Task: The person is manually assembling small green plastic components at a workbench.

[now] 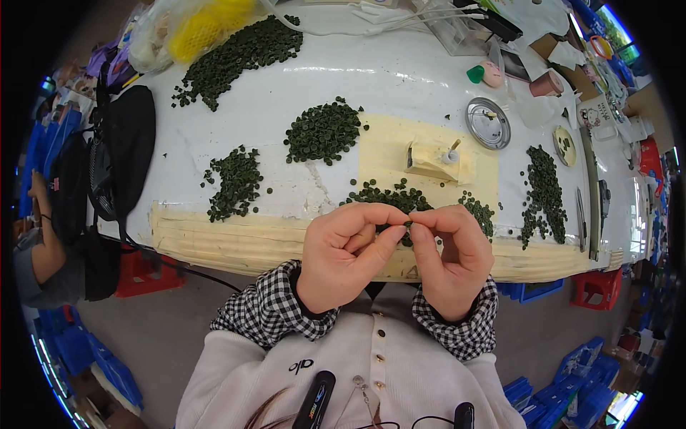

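My left hand (346, 250) and my right hand (456, 254) meet above the table's front edge, thumbs and index fingers pinched fingertip to fingertip. Between the tips shows a small dark green piece (408, 224), mostly hidden by the fingers. Just beyond them lies a loose heap of small round dark green pieces (389, 196), partly covered by my hands. A smaller scatter of such pieces (477, 213) is beside my right hand. Behind, on a yellowish sheet (382, 143), sits a tape-covered block (432, 161) with a short upright peg.
More green piles lie left (236, 182), centre (325, 132), far left (243, 57) and right (539, 196). A round metal dish (488, 123), a small yellow dish (564, 146) and a thin metal tool (581, 214) are at right. A black bag (125, 150) hangs at the left edge.
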Demonstrator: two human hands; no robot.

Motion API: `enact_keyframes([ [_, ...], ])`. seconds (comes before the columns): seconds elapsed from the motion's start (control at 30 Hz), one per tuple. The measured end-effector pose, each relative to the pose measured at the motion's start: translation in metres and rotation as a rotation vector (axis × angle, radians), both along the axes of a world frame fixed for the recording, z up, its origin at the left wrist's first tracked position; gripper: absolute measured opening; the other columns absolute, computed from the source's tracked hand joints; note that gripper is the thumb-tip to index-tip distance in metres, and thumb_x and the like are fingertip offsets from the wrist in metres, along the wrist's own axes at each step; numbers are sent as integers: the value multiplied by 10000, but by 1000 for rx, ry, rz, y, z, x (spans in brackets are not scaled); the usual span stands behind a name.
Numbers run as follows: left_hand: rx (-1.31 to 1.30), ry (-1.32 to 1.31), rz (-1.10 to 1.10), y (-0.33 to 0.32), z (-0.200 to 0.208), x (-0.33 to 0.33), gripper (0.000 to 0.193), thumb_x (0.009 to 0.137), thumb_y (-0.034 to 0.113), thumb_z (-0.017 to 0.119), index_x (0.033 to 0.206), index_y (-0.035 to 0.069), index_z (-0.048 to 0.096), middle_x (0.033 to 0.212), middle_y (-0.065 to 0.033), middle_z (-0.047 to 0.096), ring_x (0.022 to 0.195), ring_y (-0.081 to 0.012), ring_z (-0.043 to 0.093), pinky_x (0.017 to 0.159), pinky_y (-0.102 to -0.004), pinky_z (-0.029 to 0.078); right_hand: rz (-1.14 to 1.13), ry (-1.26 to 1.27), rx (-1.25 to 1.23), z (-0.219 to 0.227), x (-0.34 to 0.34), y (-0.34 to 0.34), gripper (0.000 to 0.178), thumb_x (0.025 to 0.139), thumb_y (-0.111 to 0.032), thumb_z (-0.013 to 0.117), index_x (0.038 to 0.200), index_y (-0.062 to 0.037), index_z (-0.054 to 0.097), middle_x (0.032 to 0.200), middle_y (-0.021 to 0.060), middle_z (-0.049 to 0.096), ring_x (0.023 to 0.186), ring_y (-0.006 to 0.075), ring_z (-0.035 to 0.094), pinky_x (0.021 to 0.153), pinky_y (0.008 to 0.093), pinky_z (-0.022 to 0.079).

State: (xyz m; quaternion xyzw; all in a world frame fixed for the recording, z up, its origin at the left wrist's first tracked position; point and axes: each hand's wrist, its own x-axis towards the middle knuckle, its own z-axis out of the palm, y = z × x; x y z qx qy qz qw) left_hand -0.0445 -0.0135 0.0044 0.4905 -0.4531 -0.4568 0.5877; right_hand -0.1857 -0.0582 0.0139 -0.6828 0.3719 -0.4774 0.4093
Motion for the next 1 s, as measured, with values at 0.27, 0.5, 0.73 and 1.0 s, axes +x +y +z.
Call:
enact_keyframes([
  [0.27,45,-289,6,-5,16,17,133,769,13,642,901,-9,638,547,39,396,448,-20,283,427,-201,238,80,-165,299,1,-8,-1,132,818,47,586,949,56,604,835,74,575,669,89,551,615,198,456],
  [0.5,48,-183,66,-7,17,30,104,836,57,578,912,-8,606,542,59,341,453,-35,256,433,-202,207,78,-184,355,3,-13,-4,124,852,26,555,961,66,597,837,64,583,689,81,566,626,188,475],
  [0.73,260,1386,99,-7,15,49,161,892,4,438,1048,-1,478,978,-97,491,915,-182,467,783,-265,413,119,-216,422,2,-19,-4,134,881,-34,541,966,59,588,772,55,602,682,83,582,626,196,489],
  [1.0,340,1421,64,-8,26,41,203,936,36,375,1109,-26,463,1217,-224,470,1010,-207,544,874,-221,473,115,-220,456,5,-15,-3,139,850,21,555,975,73,586,846,95,634,766,119,625,695,217,511],
])
